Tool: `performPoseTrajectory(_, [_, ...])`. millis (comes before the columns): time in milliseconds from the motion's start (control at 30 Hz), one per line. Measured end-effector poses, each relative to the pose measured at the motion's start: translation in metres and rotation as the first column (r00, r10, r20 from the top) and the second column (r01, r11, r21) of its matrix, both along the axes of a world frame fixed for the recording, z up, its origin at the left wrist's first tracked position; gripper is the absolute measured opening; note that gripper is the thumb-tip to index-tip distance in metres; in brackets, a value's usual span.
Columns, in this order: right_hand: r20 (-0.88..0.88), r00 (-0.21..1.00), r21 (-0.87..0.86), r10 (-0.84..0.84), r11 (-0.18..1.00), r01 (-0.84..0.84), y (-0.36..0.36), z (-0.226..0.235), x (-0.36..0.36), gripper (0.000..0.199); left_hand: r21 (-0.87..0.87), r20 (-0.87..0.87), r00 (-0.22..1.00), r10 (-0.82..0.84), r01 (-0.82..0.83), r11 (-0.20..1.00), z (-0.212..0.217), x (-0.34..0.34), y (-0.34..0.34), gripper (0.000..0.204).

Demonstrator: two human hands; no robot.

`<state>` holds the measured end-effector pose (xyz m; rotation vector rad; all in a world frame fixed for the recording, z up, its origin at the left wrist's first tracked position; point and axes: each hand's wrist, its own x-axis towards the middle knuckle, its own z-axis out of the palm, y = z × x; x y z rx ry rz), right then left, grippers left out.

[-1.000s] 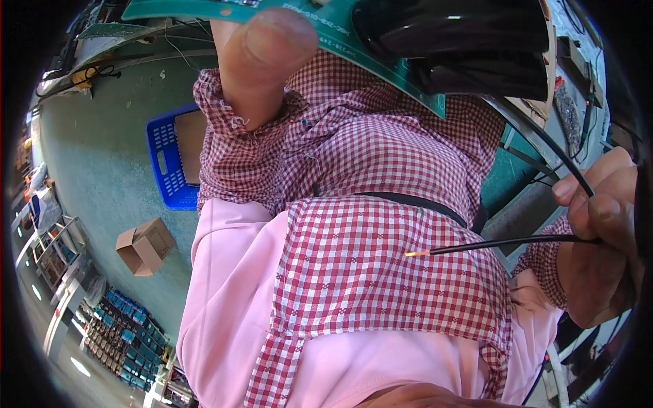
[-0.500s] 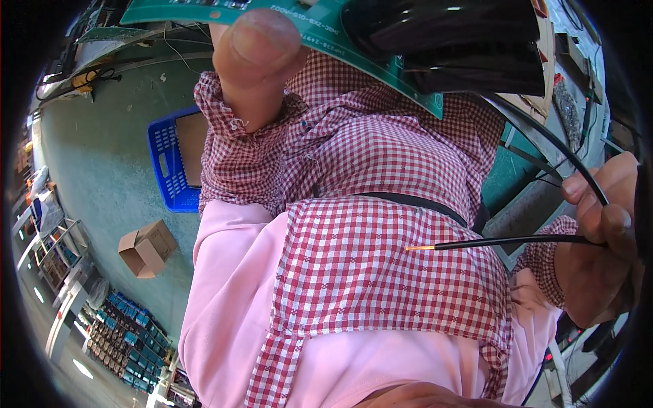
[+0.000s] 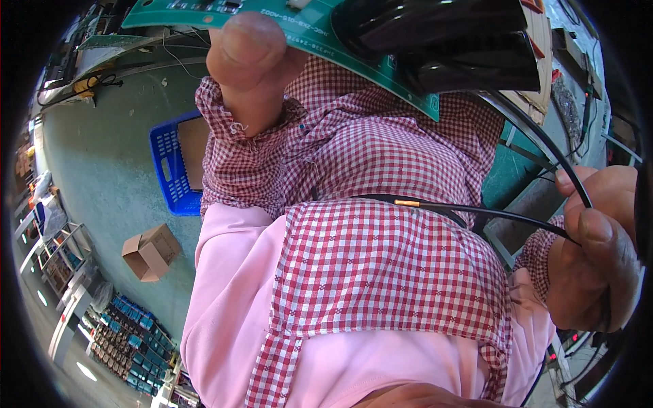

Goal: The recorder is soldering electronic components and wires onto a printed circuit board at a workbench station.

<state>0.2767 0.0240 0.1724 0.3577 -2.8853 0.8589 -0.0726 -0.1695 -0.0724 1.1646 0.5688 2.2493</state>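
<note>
At the top of the view, my left hand grips a green circuit board, its thumb pressed on the near edge. Two large glossy black cylinders stick out from the board's right part. On the far right, my right hand pinches a black wire between thumb and fingers. The wire's free end points left over my apron and shows bare copper strands. Another stretch of black wire runs from the pinch up toward the cylinders; where it ends is hidden behind them.
A blue plastic crate and an open cardboard box stand on the green floor at left. Racks of blue parts are at lower left. A bench with cables lies at upper right. My checked apron fills the middle.
The bare wire end has swung up and slightly left, and the wire now bows more. My right hand has shifted a little left and down. The board has barely moved.
</note>
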Motion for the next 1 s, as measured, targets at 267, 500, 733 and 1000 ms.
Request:
performPoseTrajectory(267, [0.029,0.999,0.036,0.017,0.999,-0.018,-0.013,-0.007,-0.036,0.034,0.025,0.057,0.998,-0.006,0.004,1.000,0.001,-0.002,0.001,0.054])
performPoseTrajectory(500, [0.053,0.998,0.065,0.046,0.997,-0.049,-0.023,-0.006,-0.050,0.035,0.019,0.075,0.997,-0.007,0.005,1.000,0.002,0.000,0.002,0.057])
performPoseTrajectory(733, [0.063,0.998,-0.001,-0.009,1.000,0.009,-0.028,-0.011,-0.046,0.033,0.010,0.090,0.996,-0.019,0.018,1.000,0.004,0.005,0.004,0.061])
performPoseTrajectory(1000, [0.083,0.993,-0.078,-0.084,0.993,0.091,-0.031,-0.014,-0.045,0.031,0.008,0.109,0.993,-0.037,0.037,0.999,0.005,0.006,0.008,0.065])
